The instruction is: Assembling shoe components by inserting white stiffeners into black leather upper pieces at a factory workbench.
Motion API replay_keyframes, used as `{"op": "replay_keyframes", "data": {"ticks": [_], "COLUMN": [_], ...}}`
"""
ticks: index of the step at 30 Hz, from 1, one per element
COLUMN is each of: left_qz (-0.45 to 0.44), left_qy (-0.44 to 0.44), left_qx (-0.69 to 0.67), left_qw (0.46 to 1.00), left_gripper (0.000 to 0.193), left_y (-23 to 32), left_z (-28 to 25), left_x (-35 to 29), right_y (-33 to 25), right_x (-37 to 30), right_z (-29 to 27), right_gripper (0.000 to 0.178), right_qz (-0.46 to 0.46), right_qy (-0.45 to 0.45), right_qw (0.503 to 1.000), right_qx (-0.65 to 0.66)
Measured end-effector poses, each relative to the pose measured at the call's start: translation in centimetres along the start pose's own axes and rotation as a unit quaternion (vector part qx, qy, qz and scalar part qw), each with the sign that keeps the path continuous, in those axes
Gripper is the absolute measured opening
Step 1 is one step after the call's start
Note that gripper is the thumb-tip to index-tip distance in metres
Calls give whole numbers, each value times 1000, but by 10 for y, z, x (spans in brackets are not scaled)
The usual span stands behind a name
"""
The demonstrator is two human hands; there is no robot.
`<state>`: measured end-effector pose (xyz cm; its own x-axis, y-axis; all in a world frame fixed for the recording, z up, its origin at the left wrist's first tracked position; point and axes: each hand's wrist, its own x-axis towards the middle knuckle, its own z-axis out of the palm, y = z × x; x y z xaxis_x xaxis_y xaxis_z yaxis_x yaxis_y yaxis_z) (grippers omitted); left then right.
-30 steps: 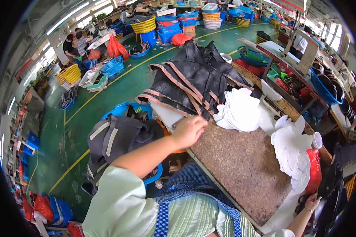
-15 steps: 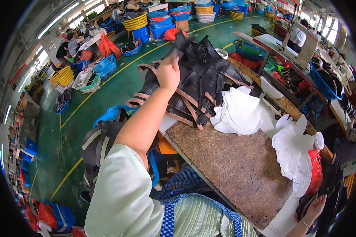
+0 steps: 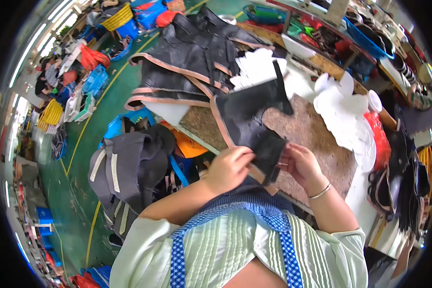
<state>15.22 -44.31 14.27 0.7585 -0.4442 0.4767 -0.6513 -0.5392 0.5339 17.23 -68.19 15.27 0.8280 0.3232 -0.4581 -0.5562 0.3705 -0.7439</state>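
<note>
A black leather boot upper (image 3: pixel 249 108) with a pinkish-tan edge stretches over the mottled brown work board (image 3: pixel 321 127). At its near end, my left hand (image 3: pixel 228 169) pinches the left edge. My right hand (image 3: pixel 301 167), with a bangle on the wrist, grips the right edge, its fingertips partly hidden by the leather. Beyond the board lies a heap of similar black uppers (image 3: pixel 187 53), their pinkish edges toward me. Thin white cut pieces (image 3: pixel 259 67) sit beside that heap. Another fanned stack of white pieces (image 3: pixel 341 117) runs along the board's right side.
A white tub (image 3: pixel 373 101) and a red plastic bag (image 3: pixel 380 144) stand past the right stack. More black uppers (image 3: pixel 393 177) hang at far right. Grey fabric pieces with pale strips (image 3: pixel 129 158) bulge over a blue basket (image 3: pixel 114 129) at left. Green floor lies beyond.
My left hand has come back from the heap toward my body, bringing one black upper over the board. My right hand has moved in from the far right and now holds it too.
</note>
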Motion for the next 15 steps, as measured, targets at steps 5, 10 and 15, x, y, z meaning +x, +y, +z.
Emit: {"op": "replay_keyframes", "data": {"ticks": [5,10,15], "left_qz": [-1,-286,-412], "left_qy": [-30,-20,-19], "left_qx": [-26,-455,-706], "left_qw": [999,843,576], "left_gripper": [45,29,43], "left_y": [7,-7,-9], "left_z": [13,17,23], "left_x": [-28,-42,-30], "right_y": [17,50,53], "right_x": [-23,-25,-60], "right_z": [22,5,3], "right_gripper": [38,25,24], "right_qz": [105,-50,-63], "right_qy": [-1,95,4], "right_qw": [993,994,997], "right_qx": [55,31,48]}}
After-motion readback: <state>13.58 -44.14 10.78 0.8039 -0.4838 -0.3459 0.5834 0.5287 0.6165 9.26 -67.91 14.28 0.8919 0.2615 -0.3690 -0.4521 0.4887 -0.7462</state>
